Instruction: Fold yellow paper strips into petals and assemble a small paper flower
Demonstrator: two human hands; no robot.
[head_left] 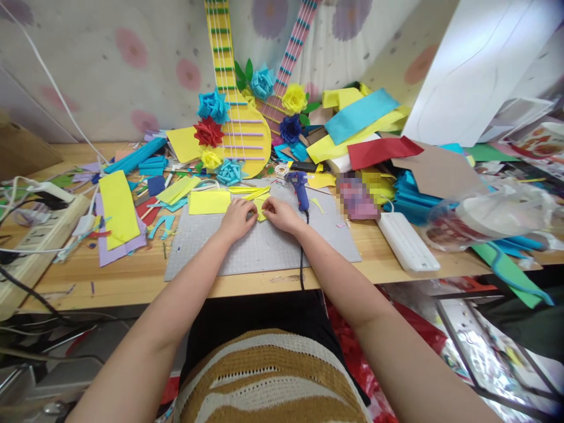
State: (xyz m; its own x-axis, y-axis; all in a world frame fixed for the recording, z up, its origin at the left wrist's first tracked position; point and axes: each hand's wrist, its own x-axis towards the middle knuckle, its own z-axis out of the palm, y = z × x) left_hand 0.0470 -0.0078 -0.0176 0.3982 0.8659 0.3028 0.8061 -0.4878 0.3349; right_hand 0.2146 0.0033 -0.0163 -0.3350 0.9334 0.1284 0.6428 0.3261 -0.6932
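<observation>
Over the grey cutting mat (247,252), my left hand (239,218) and my right hand (281,215) come close together. Between their closed fingertips is a small piece of yellow paper (261,212), partly hidden by the fingers. Beside my left hand lies a flat yellow paper rectangle (208,201), and narrow yellow strips (249,190) lie just beyond the fingers. A blue glue gun (299,189) rests to the right of my right hand, its black cord (302,258) running down over the table edge.
Behind the mat stand a yellow paper guitar (247,135) with paper flowers and a pink one (293,47). Coloured paper (361,114) is heaped at the right, near a white power bank-like box (409,242). A power strip (48,235) with cables sits at the left edge.
</observation>
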